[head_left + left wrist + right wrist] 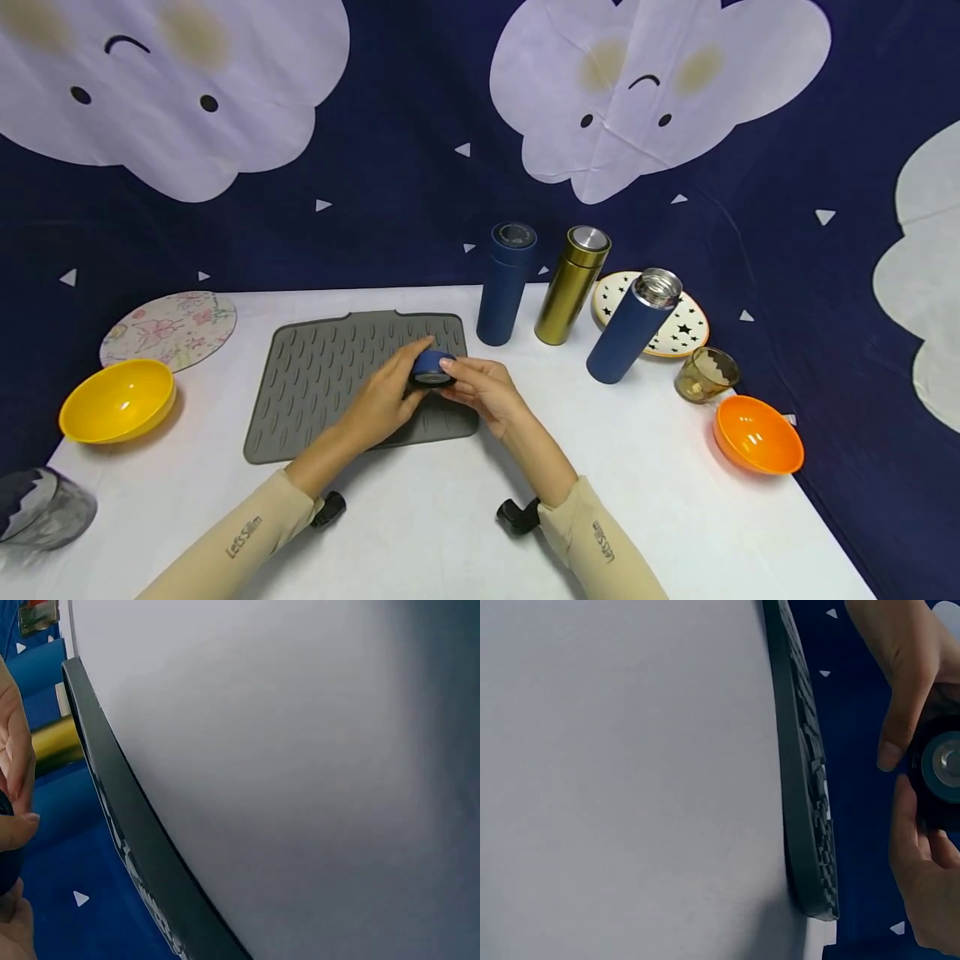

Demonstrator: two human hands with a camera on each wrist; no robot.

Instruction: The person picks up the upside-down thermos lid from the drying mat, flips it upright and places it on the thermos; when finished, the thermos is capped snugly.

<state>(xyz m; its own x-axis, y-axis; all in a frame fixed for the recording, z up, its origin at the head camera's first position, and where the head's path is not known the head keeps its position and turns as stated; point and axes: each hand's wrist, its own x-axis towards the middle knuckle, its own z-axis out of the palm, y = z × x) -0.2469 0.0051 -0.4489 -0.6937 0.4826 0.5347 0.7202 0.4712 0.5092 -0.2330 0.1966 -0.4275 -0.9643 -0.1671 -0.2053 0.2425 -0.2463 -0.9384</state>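
together the left hand (384,400) and right hand (480,388) pinch a blue cap (432,367), tipped sideways, inside facing the person.

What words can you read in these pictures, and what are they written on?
"Let's Slim" on the left sleeve.
"Let's Slim" on the right sleeve, at a slant and harder to read.
No words show on the flasks, bowls, plates or the blue lid both hands hold.
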